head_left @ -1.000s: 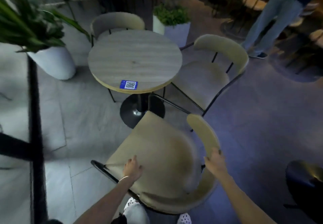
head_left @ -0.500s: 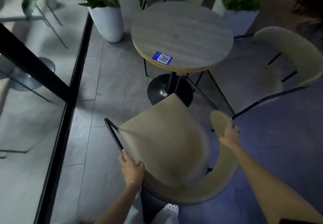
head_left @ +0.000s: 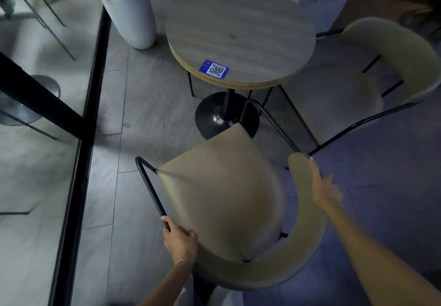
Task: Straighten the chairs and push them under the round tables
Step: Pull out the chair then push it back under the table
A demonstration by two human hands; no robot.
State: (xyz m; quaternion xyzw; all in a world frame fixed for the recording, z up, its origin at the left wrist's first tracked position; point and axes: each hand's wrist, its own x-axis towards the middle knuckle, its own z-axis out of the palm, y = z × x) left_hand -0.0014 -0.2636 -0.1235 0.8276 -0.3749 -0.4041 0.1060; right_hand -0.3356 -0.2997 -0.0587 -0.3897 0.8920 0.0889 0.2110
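Head view: both hands (head_left: 180,241) grip the chair (head_left: 229,200); white planter (head_left: 133,19) holds greenery.

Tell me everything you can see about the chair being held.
The chair has a beige padded seat, a curved beige backrest and a thin black metal frame. It stands on the grey floor, turned at an angle, its front corner pointing at the round table's black base, not yet under the top. The left hand grips the black frame by the seat's left edge; the right hand holds the backrest's right end.
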